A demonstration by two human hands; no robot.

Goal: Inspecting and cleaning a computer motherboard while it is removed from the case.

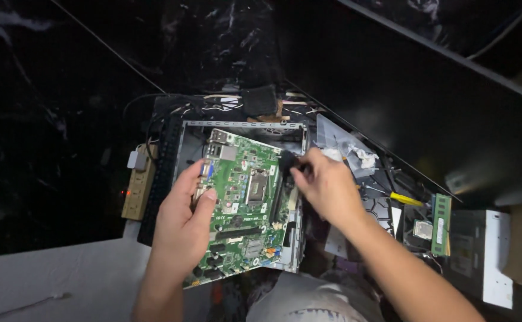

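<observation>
Labels only: white rectangular sticker [439, 230] on the green memory stick [441, 224], far right (stick lies upright in frame). Small white label patches [230, 207] on the green motherboard [244, 203], near its centre. No screens or signs visible.

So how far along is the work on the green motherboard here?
Done: the green motherboard is lifted off the open metal computer case; a green memory stick and square silver processor chip lie aside. In hand: left hand grips the board's edge, right hand presses a small dark object against it. What remains isn't visible.
</observation>
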